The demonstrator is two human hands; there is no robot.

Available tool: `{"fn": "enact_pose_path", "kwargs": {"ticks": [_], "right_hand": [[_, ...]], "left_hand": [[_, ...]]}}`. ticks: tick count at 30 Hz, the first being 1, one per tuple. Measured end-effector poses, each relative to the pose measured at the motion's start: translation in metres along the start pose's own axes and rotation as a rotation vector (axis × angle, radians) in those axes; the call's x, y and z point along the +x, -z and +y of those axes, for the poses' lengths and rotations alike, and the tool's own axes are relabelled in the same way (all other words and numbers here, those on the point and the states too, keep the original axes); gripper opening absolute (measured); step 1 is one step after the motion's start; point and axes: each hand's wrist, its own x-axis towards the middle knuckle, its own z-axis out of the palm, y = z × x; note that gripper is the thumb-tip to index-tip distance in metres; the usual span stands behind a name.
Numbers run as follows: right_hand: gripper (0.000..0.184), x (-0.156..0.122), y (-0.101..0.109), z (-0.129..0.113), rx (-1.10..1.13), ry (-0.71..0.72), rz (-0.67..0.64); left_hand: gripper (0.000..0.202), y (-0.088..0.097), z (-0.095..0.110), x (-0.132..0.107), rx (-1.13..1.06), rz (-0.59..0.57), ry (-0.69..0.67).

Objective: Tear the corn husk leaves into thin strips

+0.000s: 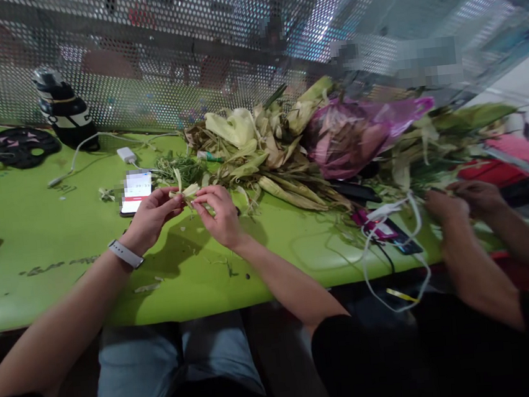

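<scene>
Pale strips of corn husk (191, 191) are pinched between my two hands above the green table (79, 266). My left hand (153, 212), with a light-banded watch on its wrist, has thumb and fingers closed on the strips' left side. From the right, my right hand (219, 212) closes its fingertips on the same piece. Fingers partly hide where the strips meet. Behind my left hand lies a phone (136, 198) with a lit screen. Just beyond my hands is a small heap of thin green plant strands (178, 169).
Corn husks (286, 187) are piled along the back, with a pink plastic bag (347, 134) among them. At left stand a black bottle (68, 114) and a black mask (24, 147). White cables (366, 257) hang over the front edge, near another person's hands (452, 205).
</scene>
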Motion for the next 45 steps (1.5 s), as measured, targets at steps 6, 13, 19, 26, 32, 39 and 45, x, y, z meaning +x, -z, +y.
{"fn": "enact_pose_path", "kwargs": {"ticks": [6,13,19,26,32,39,45], "right_hand": [[0.016,-0.005,-0.006,0.001,-0.002,0.028,-0.035],[0.02,-0.004,-0.005,-0.004,0.08,-0.02,-0.11],[0.024,0.002,0.001,-0.003,0.188,-0.275,-0.084],[0.035,0.002,0.003,-0.004,0.387,-0.486,-0.297],[0.03,-0.002,-0.001,-0.003,0.37,-0.413,-0.29],[0.025,-0.004,-0.001,-0.003,0.159,-0.159,-0.212],[0.028,-0.003,0.004,-0.009,-0.076,-0.024,-0.228]], "left_hand": [[0.021,-0.004,0.001,-0.002,-0.06,0.02,0.022],[0.022,-0.004,0.0,-0.003,-0.061,0.011,-0.002],[0.021,-0.009,0.005,-0.006,-0.012,0.006,-0.018],[0.023,-0.007,0.007,-0.007,0.015,-0.015,-0.034],[0.025,-0.005,0.007,-0.006,0.008,-0.034,-0.03],[0.028,-0.007,0.006,-0.005,-0.014,0.031,-0.055],[0.023,-0.006,0.001,-0.003,0.135,0.038,-0.13]]}}
